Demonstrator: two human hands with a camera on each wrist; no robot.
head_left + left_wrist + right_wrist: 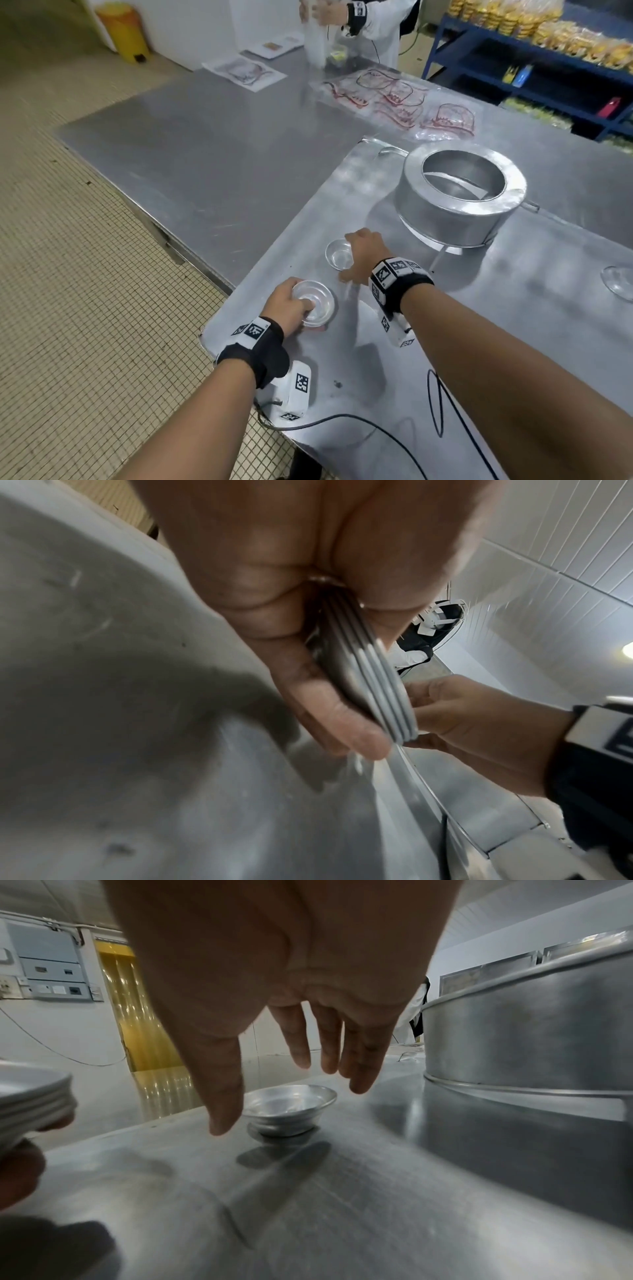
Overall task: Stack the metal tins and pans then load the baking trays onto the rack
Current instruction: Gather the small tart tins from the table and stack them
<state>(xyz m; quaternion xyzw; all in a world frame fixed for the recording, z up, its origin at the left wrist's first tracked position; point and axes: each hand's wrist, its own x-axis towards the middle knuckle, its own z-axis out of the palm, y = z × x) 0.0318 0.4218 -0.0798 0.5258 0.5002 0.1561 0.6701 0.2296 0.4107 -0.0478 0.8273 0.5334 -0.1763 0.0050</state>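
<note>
My left hand (286, 308) grips a stack of several small metal tins (313, 303), thumb inside the top one; in the left wrist view the stacked rims (377, 691) sit between thumb and fingers. My right hand (359, 253) hovers open over a single small tin (339, 254) on the flat baking tray (445, 342). In the right wrist view its fingers (298, 1042) spread above that tin (289, 1110) without touching it. A large round pan (459, 192) stands just behind, to the right.
Another small tin (620, 282) lies at the tray's right edge. A black cable (445, 404) crosses the tray near me. Printed plastic bags (411, 99) lie on the steel table beyond, where another person (359, 20) works. The tiled floor (85, 274) drops off on the left.
</note>
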